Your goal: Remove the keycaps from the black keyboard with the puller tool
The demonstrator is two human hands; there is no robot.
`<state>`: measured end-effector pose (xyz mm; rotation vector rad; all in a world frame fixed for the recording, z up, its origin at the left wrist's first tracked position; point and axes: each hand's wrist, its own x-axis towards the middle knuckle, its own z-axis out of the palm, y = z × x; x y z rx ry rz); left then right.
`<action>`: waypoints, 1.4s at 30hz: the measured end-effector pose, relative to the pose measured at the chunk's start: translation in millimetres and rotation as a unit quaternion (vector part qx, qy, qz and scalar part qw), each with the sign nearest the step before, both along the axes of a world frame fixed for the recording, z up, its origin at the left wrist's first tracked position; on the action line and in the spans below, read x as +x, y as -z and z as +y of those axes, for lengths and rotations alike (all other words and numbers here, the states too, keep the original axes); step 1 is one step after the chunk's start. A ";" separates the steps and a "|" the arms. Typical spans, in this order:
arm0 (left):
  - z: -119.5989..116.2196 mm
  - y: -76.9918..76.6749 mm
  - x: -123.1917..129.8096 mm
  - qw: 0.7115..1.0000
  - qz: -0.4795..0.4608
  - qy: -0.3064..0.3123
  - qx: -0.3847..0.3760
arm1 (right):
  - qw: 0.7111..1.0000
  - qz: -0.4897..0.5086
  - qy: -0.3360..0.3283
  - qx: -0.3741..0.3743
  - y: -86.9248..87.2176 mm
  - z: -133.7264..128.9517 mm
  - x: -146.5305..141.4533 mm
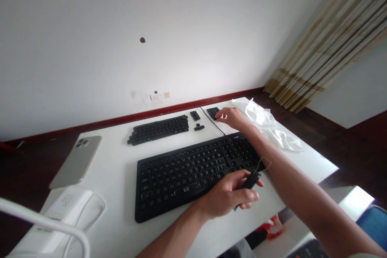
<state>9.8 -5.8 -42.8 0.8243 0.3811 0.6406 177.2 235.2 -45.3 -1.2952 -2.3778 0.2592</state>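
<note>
A black keyboard base (pixel 181 177) with its keycaps off lies across the white table. Over its front edge, my left hand (pixel 226 195) is closed around a black-handled wire keycap puller (pixel 249 181), whose wire loop points up. My right hand (pixel 231 117) reaches to the far side, its fingertips at the block of number keycaps (pixel 212 112); whether a keycap is between them is too small to tell. Removed keycaps (pixel 160 129) lie in rows behind the base, with smaller groups of keycaps (pixel 195 115) to their right.
A phone (pixel 77 161) lies at the left, near a white power strip (pixel 57 217) and its cable. Crumpled clear plastic (pixel 272 127) covers the back right of the table (pixel 115 169). A thin black cable runs between the keycap groups.
</note>
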 end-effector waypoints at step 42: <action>-0.3 -4.7 -0.9 1.000 0.008 0.002 0.003 | 1.000 -0.001 0.001 0.019 3.4 4.4 3.1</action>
